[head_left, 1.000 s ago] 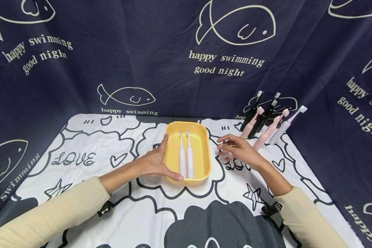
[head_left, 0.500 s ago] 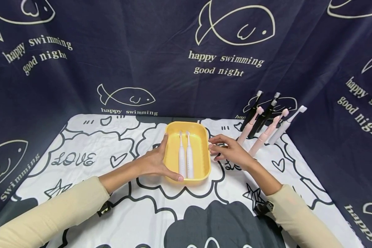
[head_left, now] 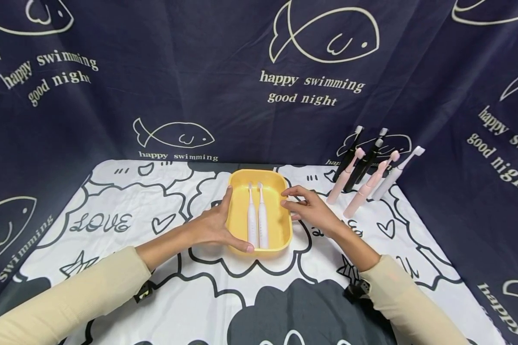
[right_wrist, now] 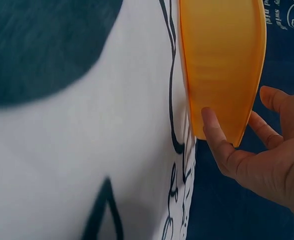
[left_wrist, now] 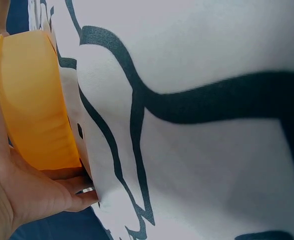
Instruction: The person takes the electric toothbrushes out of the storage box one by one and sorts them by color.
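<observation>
A yellow tray sits on the patterned cloth in the head view. Inside it two white electric toothbrushes lie side by side, heads pointing away. My left hand holds the tray's left side, thumb along the near rim; in the left wrist view its other fingers bend in low against the outer wall. My right hand is at the right rim with loosely bent fingers. The right wrist view shows one fingertip against the outer wall and other fingers by the rim.
Behind and right of my right hand, more electric toothbrushes stand upright: several black ones, pink ones and a white one. A dark blue fish-print curtain hangs behind the white printed cloth.
My right hand has moved left, from beside the standing pink toothbrushes to the tray's right rim. The left hand, the tray and the two toothbrushes in it have stayed in place.
</observation>
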The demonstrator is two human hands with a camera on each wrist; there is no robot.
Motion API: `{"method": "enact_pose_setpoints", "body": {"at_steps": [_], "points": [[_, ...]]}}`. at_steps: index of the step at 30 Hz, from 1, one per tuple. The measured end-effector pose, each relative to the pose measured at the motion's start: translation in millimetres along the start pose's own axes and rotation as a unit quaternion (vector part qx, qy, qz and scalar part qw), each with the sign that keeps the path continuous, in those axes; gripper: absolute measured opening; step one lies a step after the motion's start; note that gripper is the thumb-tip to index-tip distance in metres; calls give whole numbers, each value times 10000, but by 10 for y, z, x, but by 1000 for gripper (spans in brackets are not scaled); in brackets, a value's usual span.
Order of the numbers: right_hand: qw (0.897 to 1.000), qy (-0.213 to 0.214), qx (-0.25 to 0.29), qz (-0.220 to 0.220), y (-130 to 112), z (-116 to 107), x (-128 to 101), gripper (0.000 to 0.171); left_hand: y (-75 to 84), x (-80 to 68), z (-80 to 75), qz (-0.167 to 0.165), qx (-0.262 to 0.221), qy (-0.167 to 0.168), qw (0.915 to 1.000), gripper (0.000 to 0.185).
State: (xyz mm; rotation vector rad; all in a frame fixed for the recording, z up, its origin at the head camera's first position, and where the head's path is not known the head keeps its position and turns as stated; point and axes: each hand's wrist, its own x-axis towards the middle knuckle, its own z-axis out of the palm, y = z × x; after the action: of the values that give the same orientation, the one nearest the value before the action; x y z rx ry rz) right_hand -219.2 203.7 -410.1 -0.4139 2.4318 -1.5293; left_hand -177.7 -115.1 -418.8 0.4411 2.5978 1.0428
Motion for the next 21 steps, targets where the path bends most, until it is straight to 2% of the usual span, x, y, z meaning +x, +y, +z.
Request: {"method": "enact_pose_setpoints", "body": {"at_steps": [21], "points": [[9981,276,-542,3,-90,243,95,41,-3,11,4,18,26,32,10000,179]]}}
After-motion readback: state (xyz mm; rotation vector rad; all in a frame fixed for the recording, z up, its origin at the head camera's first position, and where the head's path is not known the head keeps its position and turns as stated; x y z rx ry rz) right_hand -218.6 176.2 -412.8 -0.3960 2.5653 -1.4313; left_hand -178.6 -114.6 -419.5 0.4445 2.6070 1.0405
